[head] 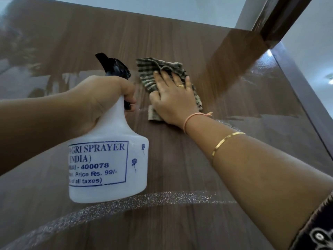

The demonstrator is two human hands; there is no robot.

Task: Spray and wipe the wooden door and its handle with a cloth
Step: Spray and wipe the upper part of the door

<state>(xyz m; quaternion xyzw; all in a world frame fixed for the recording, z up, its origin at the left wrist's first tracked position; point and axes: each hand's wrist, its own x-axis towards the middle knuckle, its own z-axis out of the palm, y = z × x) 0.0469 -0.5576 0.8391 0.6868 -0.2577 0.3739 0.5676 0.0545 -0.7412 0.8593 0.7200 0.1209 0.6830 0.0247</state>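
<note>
The brown wooden door (176,159) fills the view, seen from close up. My left hand (100,98) grips the neck of a white spray bottle (108,159) with a black trigger head (115,67) and blue printed text. To its right, my right hand (173,100) presses flat, fingers straight, on a crumpled green-and-beige striped cloth (155,69) against the door. A curved glittery band (137,199) crosses the door below the bottle. The door handle is not in view.
The dark door frame (281,20) runs diagonally at the upper right, with white wall beyond it (313,38). The door's top edge meets a pale ceiling (162,6). Glossy reflections cover the door at the left and right.
</note>
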